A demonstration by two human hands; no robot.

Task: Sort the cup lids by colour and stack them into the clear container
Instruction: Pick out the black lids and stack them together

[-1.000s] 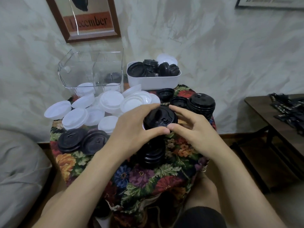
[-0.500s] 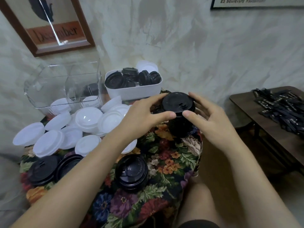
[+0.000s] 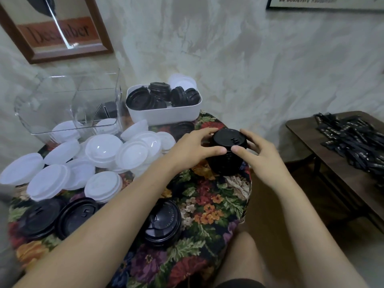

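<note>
Pale, streaked wall behind, with a framed picture point(image 3: 56, 28) at upper left; in front, a small round table point(image 3: 209, 202) under a flowered cloth. At the table's back left, the clear container point(image 3: 41, 113), upright; something dark seen through its right wall, inside or behind impossible to tell. Just beside it on the right, a white tub point(image 3: 164, 116) heaped with black lids point(image 3: 145, 98), a white one or two at its back. In front of the container, a loose heap of white lids point(image 3: 104, 150), overlapping and spread toward the left edge. At the front left, two flat black lids point(image 3: 76, 217) side by side; at the front middle, a short black stack point(image 3: 164, 223), partly hidden by the left forearm. At the right edge, a tall black stack point(image 3: 228, 152), upright on the cloth and clamped from both sides: left hand point(image 3: 195, 148) curled round its top, thumb to the front; right hand point(image 3: 257, 150) curled round the opposite side; thumb tips almost meeting across the front. Well apart on the right, a dark wooden side table point(image 3: 324, 161) strewn with black packets point(image 3: 357, 140).
</note>
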